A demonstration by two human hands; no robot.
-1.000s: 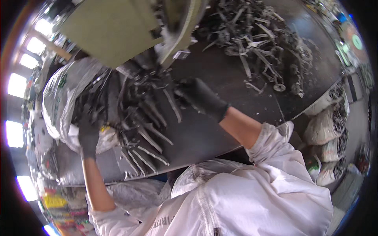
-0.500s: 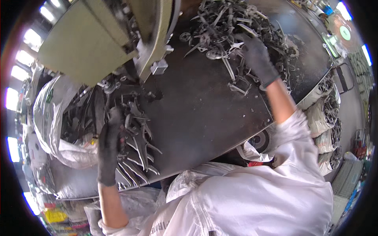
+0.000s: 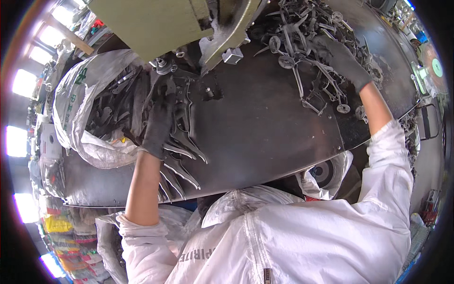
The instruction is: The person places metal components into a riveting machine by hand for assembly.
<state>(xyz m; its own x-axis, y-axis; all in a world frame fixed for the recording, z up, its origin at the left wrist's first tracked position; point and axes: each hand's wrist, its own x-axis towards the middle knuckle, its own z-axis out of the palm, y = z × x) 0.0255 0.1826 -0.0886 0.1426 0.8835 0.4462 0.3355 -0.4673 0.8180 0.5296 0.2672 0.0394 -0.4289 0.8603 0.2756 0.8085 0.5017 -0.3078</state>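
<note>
My left hand (image 3: 158, 120), in a dark grey glove, lies over a row of thin curved metal pieces (image 3: 182, 173) on the left side of the dark metal table (image 3: 255, 128). Its fingers blend into the dark parts there, so their grip is hidden. At the far right, my right hand (image 3: 345, 61), gloved the same way, reaches into a tangled heap of slender metal castings (image 3: 307, 52), some with round discs. The fingertips are blurred among the pieces, and I cannot make out what they grip.
An olive-green machine (image 3: 151, 23) with a metal block (image 3: 233, 56) overhangs the table's far side. Beside my left hand a white woven sack (image 3: 68, 113) gapes with metal parts inside. A round dark wheel-like thing (image 3: 322, 174) sits below the near edge.
My view has swung, moving the scene rightward and up. My left hand has gone farther from the near table edge along the curved pieces. The right hand is still at the heap.
</note>
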